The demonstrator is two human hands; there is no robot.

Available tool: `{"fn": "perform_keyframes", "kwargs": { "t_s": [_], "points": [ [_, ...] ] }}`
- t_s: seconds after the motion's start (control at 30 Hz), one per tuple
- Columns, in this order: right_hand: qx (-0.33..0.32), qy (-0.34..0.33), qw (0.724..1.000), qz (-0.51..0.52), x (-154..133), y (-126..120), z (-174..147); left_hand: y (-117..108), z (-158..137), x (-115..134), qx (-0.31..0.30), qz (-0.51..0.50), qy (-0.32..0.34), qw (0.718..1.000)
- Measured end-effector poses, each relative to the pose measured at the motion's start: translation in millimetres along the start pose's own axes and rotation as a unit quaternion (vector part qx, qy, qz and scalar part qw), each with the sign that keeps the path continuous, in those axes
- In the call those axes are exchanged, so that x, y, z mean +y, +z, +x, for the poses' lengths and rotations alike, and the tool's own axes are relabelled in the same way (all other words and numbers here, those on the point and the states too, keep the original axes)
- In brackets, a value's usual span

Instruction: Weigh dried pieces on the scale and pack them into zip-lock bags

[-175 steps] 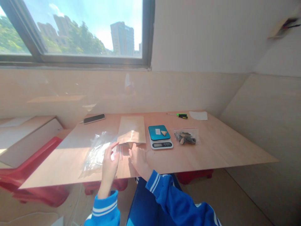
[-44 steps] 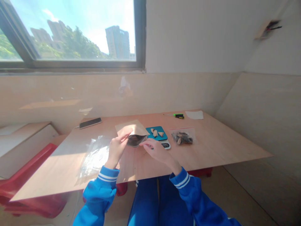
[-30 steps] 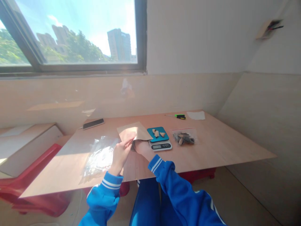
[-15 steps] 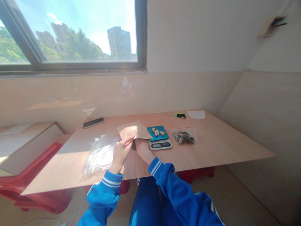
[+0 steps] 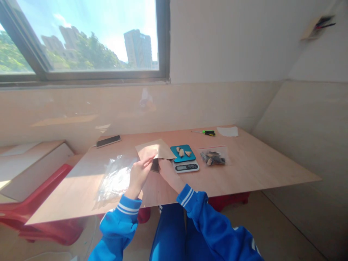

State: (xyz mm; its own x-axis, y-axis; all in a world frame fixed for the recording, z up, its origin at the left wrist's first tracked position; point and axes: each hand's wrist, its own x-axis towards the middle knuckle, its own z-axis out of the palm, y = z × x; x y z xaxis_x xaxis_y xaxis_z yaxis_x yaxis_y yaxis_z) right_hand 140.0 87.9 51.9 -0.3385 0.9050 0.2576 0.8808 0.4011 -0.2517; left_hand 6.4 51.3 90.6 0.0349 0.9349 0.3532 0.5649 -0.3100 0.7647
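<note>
A brown paper bag (image 5: 148, 148) lies tilted on the table with its opening towards me. My left hand (image 5: 139, 175) is closed on the bag's upper edge, thumb and fingers pinching the paper and lifting it. My right hand (image 5: 165, 170) reaches into the mouth of the bag, so its fingers are hidden. Just right of the bag stands a kitchen scale (image 5: 187, 167) with a teal platform. Several small pale, dark-edged chunks (image 5: 181, 153) rest on that platform. To the scale's right lies a clear zip bag (image 5: 226, 154) holding more dark and pale pieces.
Clear plastic bags (image 5: 115, 183) lie left of my left hand. A phone (image 5: 108, 141) sits at the table's back left. Near the back edge are screwdrivers (image 5: 208, 133) and a white sheet (image 5: 227, 131). A red stool (image 5: 51, 210) and a box (image 5: 40, 170) stand at left.
My right forearm has shifted slightly to the right and the hand remains at the bag's opening. My left hand keeps its pinch on the paper, almost unmoved.
</note>
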Motion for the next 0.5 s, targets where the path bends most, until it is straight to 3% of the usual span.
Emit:
{"fn": "perform_keyframes", "kwargs": {
  "t_s": [0.1,0.17,0.23,0.3,0.37,0.5],
  "points": [
    [0.001,-0.028,0.999,0.023,1,-14,-7,-4,2,0,0.006,0.012,0.004,1.000],
    [0.018,-0.089,0.993,0.073,1,-26,-16,-8,3,0,0.017,0.032,0.005,0.999],
    [0.058,-0.154,0.975,0.149,1,-38,-29,-11,4,1,0.026,0.045,0.004,0.999],
    [0.112,-0.175,0.951,0.228,4,-49,-44,-14,5,1,0.030,0.046,0.002,0.998],
    [0.174,-0.145,0.931,0.286,11,-55,-58,-15,5,1,0.043,0.050,-0.003,0.998],
    [0.307,-0.019,0.896,0.320,49,-48,-67,-14,6,1,0.069,0.051,-0.018,0.996]
  ]
}}
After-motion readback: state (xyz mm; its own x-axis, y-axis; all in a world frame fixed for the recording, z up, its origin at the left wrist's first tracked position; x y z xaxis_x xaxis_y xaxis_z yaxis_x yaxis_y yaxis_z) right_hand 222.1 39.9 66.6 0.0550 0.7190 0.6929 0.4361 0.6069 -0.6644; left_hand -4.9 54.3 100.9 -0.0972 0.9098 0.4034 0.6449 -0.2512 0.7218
